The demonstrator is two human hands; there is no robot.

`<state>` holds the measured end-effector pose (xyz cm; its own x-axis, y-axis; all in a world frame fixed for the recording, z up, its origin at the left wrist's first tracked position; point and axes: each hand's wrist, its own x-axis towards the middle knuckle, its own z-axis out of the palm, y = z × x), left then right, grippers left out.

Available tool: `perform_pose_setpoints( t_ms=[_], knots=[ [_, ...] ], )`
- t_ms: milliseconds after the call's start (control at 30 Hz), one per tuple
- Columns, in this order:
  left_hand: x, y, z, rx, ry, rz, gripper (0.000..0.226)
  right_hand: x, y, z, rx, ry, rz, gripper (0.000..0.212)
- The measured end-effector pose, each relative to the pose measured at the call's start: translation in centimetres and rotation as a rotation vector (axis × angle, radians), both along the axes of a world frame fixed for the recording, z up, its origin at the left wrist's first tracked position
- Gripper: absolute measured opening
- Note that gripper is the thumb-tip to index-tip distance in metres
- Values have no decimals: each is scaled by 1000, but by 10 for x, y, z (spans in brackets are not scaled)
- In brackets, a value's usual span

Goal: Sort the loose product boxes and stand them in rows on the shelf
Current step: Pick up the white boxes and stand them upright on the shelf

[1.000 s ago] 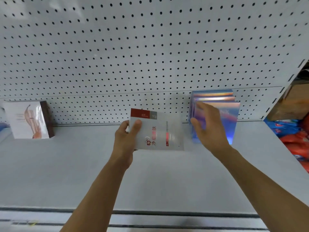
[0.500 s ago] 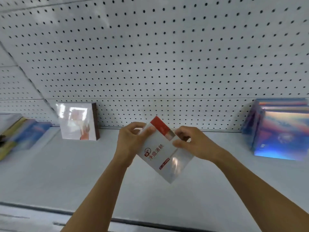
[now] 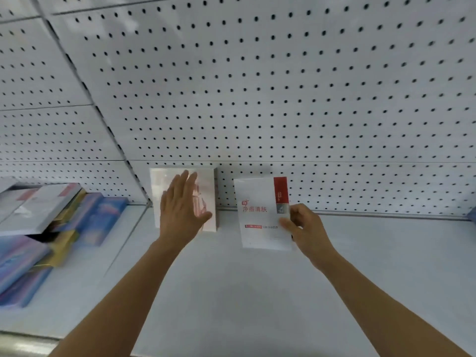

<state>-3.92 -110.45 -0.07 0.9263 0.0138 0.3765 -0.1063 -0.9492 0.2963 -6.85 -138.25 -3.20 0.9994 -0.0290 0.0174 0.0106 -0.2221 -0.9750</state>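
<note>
A white box with a red strip and red lettering is upright on the shelf, near the pegboard back. My right hand grips its right edge between thumb and fingers. To its left stands a white and pink box against the back wall. My left hand is spread open in front of that box, fingers straight, hiding much of its face; whether it touches the box I cannot tell.
A loose heap of blue, yellow and white boxes lies on the left shelf bay. The white pegboard rises behind. A blue box corner shows at the far right edge. The shelf's front rail runs along the bottom left.
The white red-strip box went from both hands, tilted, to upright in my right hand alone. My left hand let go and moved to the pink box. The view shifted left.
</note>
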Motion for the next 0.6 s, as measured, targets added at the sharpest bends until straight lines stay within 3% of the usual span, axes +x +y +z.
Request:
perform_pose_setpoints(
  t_ms=[200,600],
  knots=[
    [27,38,-12,333,51,-74,142,24,44,-8,51,10,-79,7],
    [44,53,-26,380,-110,-136,124,50,74,-9,-41,52,-185,16]
  ],
)
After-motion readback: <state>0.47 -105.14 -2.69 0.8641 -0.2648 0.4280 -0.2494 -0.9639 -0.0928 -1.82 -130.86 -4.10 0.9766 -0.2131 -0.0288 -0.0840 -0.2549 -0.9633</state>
